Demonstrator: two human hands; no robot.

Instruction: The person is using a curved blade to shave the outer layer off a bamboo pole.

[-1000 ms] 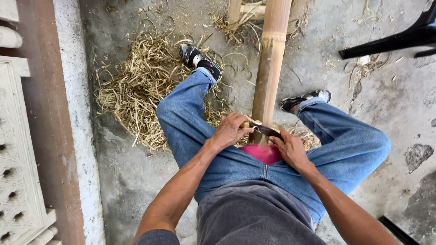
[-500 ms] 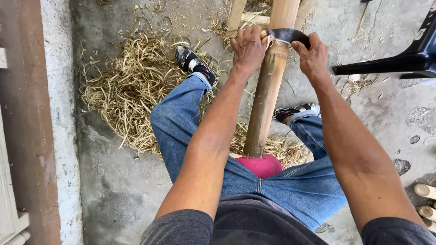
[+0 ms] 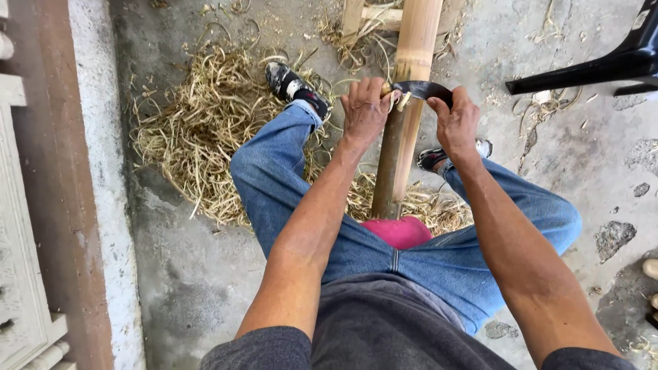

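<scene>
1. The left hand (image 3: 364,109) is closed around the handle end of a curved dark blade (image 3: 423,90).
2. The right hand (image 3: 456,123) grips the other end of the blade, fingers curled over it.
3. The blade lies across a bamboo pole (image 3: 410,89), touching it, with one hand on each side.
4. The pole runs between the person's legs; its near end rests at a pink pad (image 3: 401,231) on the lap.
5. Pale shavings (image 3: 199,130) lie in a heap on the concrete floor (image 3: 192,274), to the left of the pole.
</scene>
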